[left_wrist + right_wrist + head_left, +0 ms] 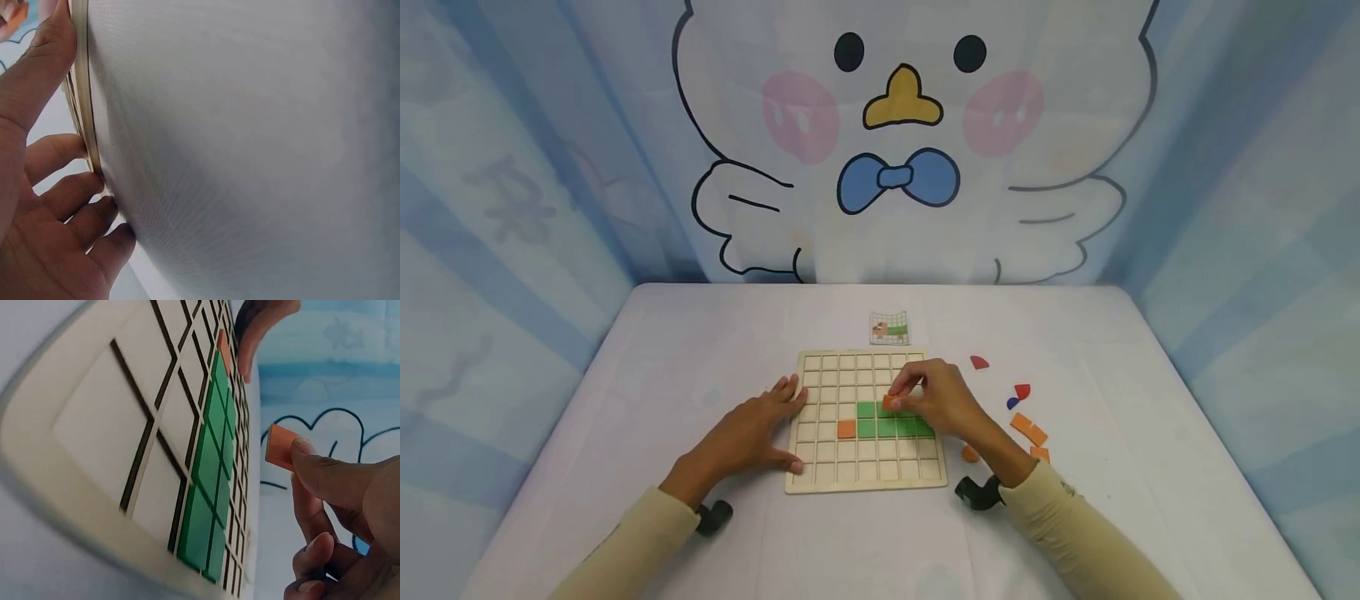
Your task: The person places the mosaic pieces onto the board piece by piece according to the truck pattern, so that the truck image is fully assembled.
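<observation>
A pale wooden grid board (867, 485) lies on the table, its raised lines forming square cells. Green square tiles (866, 428) fill part of two rows, and one orange tile (846, 429) sits at the left end of the lower row. Between thumb and fingertips, my right hand (942, 398) pinches an orange square tile (281, 447); the right wrist view shows it held apart from the board's surface. My left hand (747, 435) rests at the board's left edge, thumb (44, 56) and fingertips (87, 187) spread along that side.
Behind the board lies a small picture card (890, 328) with a gridded figure. To the right are loose orange tiles (1028, 428), red pieces (1022, 391), a blue piece (1012, 403) and a rounded orange piece (970, 454). Patterned curtains (1247, 250) surround the table.
</observation>
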Available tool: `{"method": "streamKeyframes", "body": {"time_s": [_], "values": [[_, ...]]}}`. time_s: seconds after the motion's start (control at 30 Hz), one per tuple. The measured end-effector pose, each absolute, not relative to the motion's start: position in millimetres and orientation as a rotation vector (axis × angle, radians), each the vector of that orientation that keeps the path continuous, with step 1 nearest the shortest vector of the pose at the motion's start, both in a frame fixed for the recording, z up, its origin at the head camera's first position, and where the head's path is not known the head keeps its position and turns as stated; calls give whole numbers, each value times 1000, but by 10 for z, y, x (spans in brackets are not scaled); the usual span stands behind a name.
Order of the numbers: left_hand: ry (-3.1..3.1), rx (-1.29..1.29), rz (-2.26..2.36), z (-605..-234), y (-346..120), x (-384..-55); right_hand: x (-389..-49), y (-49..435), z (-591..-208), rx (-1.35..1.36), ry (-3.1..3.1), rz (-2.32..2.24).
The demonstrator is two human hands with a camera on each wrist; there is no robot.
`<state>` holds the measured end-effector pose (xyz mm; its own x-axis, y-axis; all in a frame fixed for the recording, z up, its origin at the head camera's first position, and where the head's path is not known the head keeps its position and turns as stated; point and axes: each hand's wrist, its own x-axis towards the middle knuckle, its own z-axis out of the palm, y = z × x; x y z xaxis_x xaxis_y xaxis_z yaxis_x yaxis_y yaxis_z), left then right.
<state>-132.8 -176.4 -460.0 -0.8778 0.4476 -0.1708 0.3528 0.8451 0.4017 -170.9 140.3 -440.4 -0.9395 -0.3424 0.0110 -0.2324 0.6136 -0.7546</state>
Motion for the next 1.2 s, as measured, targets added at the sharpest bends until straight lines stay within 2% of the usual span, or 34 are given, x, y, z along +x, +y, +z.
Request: {"method": "streamKeyframes", "body": {"time_s": [0.3,0.57,0.97,1.2], "values": [[2752,605,537,-4593,-1755,-1337,-1805,926,-4533,-614,2628,-1191],[2764,639,519,-4619,-1764,-1349,-1845,747,-4599,-687,2756,-945],[2750,632,538,-4604,-1769,-1339,-1815,802,-4566,-730,2742,-914],[2760,611,537,-4594,-1759,-1330,-1719,1102,-4479,-578,2714,-1058]]}}
